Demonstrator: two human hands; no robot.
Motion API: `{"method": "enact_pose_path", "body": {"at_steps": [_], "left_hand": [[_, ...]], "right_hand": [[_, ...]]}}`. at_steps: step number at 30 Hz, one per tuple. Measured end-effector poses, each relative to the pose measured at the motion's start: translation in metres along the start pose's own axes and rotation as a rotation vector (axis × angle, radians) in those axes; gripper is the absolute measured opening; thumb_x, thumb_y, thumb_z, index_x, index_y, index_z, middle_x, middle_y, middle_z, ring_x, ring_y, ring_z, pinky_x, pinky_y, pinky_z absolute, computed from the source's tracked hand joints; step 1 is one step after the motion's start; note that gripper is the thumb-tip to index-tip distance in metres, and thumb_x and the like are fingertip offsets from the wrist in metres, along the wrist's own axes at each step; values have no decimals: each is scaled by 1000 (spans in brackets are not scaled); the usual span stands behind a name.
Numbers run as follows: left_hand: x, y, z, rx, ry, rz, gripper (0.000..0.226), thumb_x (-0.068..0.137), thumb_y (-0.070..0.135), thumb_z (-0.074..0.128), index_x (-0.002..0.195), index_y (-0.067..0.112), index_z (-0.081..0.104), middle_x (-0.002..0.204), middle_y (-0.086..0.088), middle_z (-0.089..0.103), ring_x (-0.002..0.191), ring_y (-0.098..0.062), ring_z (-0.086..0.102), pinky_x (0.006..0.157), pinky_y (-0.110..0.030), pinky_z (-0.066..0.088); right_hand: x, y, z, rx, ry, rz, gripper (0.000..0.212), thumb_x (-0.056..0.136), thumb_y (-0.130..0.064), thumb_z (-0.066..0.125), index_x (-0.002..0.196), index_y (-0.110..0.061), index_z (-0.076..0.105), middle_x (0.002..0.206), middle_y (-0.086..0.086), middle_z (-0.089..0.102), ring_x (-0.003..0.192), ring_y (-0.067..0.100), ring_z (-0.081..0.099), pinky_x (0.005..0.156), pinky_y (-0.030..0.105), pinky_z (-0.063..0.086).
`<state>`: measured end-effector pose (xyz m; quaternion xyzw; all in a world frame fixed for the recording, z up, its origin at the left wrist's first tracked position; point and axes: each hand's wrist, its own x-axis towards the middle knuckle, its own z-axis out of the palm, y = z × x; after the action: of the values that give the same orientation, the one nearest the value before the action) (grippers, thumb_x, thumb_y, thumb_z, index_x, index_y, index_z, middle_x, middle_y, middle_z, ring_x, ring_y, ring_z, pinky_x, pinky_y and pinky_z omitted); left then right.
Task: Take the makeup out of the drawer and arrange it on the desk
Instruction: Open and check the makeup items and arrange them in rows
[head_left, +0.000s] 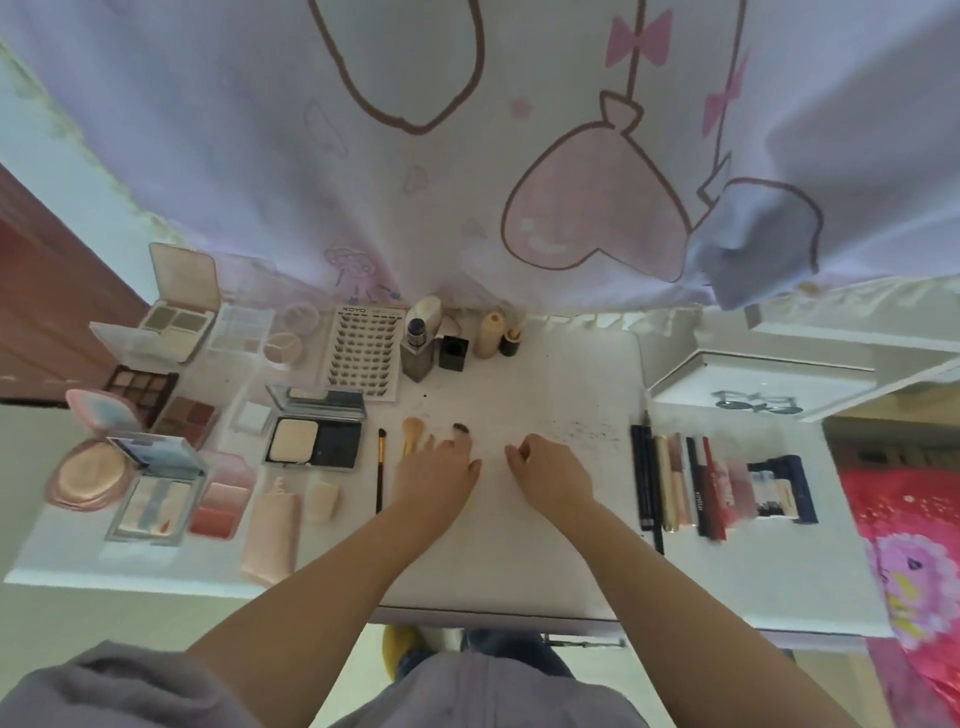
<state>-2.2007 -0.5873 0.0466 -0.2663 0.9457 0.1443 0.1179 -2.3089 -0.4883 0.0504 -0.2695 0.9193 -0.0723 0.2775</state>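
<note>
Already most of the makeup lies in rows on the counter (545, 545): compacts and palettes at frame left, pencils and lipsticks (691, 483) at right. The left hand (436, 467) rests flat with fingers spread over the small brushes (415, 434) at centre, touching them but gripping nothing I can see. The right hand (550, 467) is loosely curled beside it; whether it holds anything I cannot tell. A careless sweep here could roll the brushes against the slim black-handled brush (380, 467) just to their left, or tip the upright bottles (452, 338) behind.
</note>
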Motion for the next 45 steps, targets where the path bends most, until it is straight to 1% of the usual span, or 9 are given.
{"method": "enact_pose_path", "body": {"at_steps": [2,7,16,24,27,30,33,40,45], "left_hand": [[0,29,-3,-23,-14,117,33,101,39,28,117,15,42,108,-4,61,91,-27,61,89,-41,45],[23,105,10,-119,-87,235,32,101,37,29,111,12,45,103,-6,59,86,-28,61,67,-34,42],[84,197,41,-91,-183,-48,37,100,31,35,130,9,40,129,-9,51,115,-24,51,90,-34,42],[77,184,29,-309,-158,-95,27,97,28,39,115,10,47,114,-8,56,98,-25,59,74,-32,43],[59,163,14,-381,-94,8,23,98,26,38,111,8,46,108,-10,57,89,-28,58,69,-34,42],[40,138,-3,-419,-64,96,25,100,27,36,116,12,47,109,-7,58,87,-28,58,70,-35,44],[21,116,-16,-314,-104,178,28,102,33,31,114,15,50,109,-6,57,90,-26,56,73,-35,43],[-20,68,-34,-161,-57,268,28,102,37,27,111,22,49,79,1,54,66,-19,46,58,-31,28],[-40,52,-22,-314,-173,196,27,101,39,30,107,18,46,72,2,51,60,-17,44,55,-32,33]], "right_hand": [[1,33,-18,33,50,48,36,99,-39,36,104,-10,57,99,7,64,89,24,58,72,30,44],[14,111,-65,47,103,140,25,98,-23,37,99,-8,56,83,5,58,81,25,56,72,31,46],[58,146,-87,10,-3,17,24,94,-27,44,95,-11,62,91,5,63,86,22,59,75,30,46],[74,137,-89,-106,-90,-82,33,95,-38,47,86,-10,59,81,6,60,77,21,58,63,28,42],[63,125,-106,118,-288,-159,38,96,-32,50,64,-12,55,57,-2,54,52,10,50,50,19,35],[40,108,-125,301,-529,-222,27,97,-27,50,77,-15,65,59,-6,61,45,3,50,50,17,39],[19,91,-130,252,-638,-328,23,97,-26,49,86,-17,67,64,-8,65,51,2,52,52,17,41],[-19,61,-106,323,-593,-481,26,100,-25,45,90,-18,68,60,-9,58,49,4,45,51,15,37],[-33,48,-85,145,-569,-486,24,99,-29,44,85,-28,63,73,-13,61,61,-3,53,59,14,41]]}}
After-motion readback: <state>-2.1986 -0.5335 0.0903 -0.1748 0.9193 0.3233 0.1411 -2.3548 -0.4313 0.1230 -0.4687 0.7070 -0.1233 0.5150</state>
